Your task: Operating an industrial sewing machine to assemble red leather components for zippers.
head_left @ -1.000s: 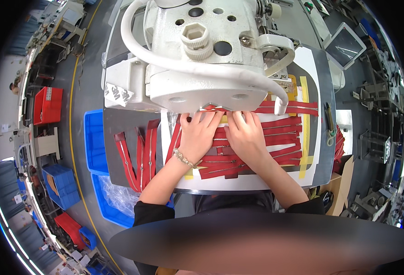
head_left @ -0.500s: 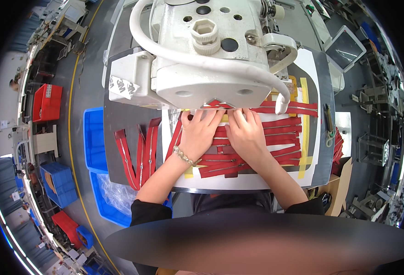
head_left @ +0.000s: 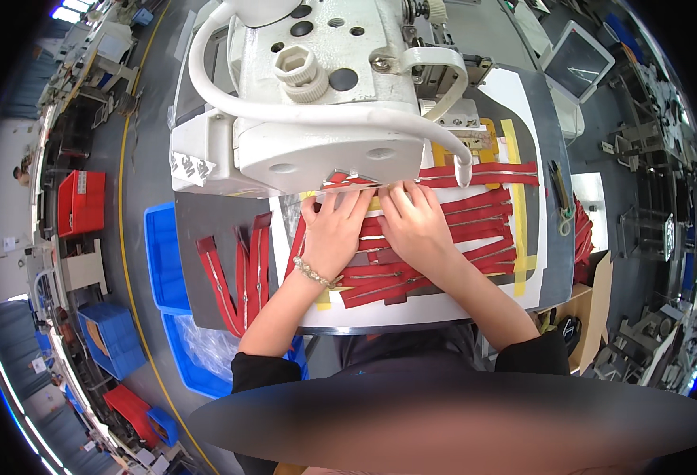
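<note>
My left hand [head_left: 333, 237], a beaded bracelet at its wrist, lies flat with fingers spread before a white sewing machine [head_left: 317, 150]. Close beside it my right hand [head_left: 413, 229] rests with fingers stretched forward. The fingertips of both reach to the machine head's lower edge, by a red zipper piece [head_left: 348, 179]; the head hides exactly what they touch. Red zippers with metal teeth [head_left: 475, 215] lie in rows beneath and beside my right hand. Another red zipper [head_left: 491, 174] runs out to the right from under the head.
More red zippers [head_left: 257, 253] hang over the table's left part. Yellow tape [head_left: 520, 237] marks the white sheet [head_left: 412, 318]. Scissors [head_left: 561, 206] lie at the right edge. Blue bins [head_left: 165, 261] stand left, a cardboard box [head_left: 598, 305] right, and a screen [head_left: 576, 62] back right.
The whole view has shifted, the machine sitting further left and tilted a little. Both hands stay at the head's edge in nearly the same pose.
</note>
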`<state>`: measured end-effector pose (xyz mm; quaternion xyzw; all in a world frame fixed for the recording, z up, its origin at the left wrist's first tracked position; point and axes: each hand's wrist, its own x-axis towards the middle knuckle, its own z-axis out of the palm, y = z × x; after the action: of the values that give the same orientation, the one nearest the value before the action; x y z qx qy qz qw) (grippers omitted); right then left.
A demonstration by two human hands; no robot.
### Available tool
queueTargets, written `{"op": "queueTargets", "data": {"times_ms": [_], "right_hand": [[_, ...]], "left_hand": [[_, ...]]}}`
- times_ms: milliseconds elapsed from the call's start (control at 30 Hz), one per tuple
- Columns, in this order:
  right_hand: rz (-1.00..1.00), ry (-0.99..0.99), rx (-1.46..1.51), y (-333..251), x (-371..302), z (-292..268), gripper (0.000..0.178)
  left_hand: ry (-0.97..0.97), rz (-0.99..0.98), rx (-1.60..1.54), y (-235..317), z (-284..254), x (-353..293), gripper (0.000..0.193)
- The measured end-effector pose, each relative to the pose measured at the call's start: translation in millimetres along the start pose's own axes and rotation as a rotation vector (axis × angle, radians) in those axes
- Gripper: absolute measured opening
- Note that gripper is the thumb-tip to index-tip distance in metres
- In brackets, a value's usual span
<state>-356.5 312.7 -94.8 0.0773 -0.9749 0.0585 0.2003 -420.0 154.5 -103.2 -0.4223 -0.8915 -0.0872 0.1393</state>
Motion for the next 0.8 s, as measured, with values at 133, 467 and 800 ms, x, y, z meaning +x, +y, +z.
{"op": "queueTargets", "data": {"times_ms": [133, 467, 800], "right_hand": [[-0.061, -0.029, 0.160, 11, 1, -12, 0.032], [-0.204, -0.009, 0.320, 47, -5, 3, 0.027], [-0.208, 0.024, 0.398, 58, 12, 10, 0.021]], "left_hand": [[-0.012, 0.000, 0.020, -2, -1, 0, 0.045], [-0.230, 0.017, -0.086, -40, -10, 7, 0.038], [-0.403, -0.027, -0.579, -107, 39, 29, 0.045]]}}
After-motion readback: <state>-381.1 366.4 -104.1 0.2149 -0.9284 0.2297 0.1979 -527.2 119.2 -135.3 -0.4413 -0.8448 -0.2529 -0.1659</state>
